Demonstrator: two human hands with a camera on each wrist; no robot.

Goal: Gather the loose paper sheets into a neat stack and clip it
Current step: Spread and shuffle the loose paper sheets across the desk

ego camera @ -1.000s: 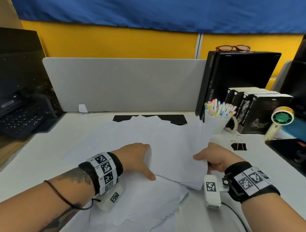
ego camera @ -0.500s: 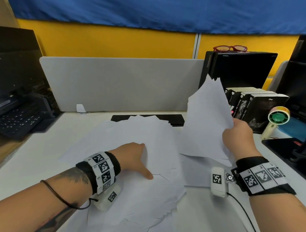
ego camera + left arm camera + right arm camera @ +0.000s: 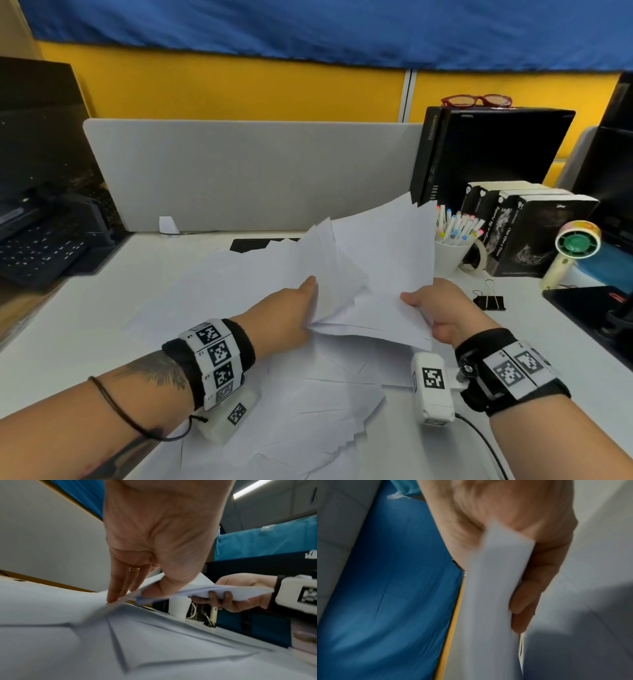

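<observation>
Both hands, left hand [image 3: 291, 317] & right hand [image 3: 442, 313], pinching thin, floppy, slippery paper sheets [image 3: 380, 260]; best held by edges w/ thumbs.

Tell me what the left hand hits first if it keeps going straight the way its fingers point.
Probably the bundle of sheets gripped by the right hand: the left hand points up and right with its fingertips already at that bundle's edge. Depth is unclear.

My left forearm [image 3: 113, 411]: tattoo, black cord bracelet | both wrists: black straps, checker-marker bands, white camera [image 3: 432, 389] | ring [image 3: 134, 568].
</observation>
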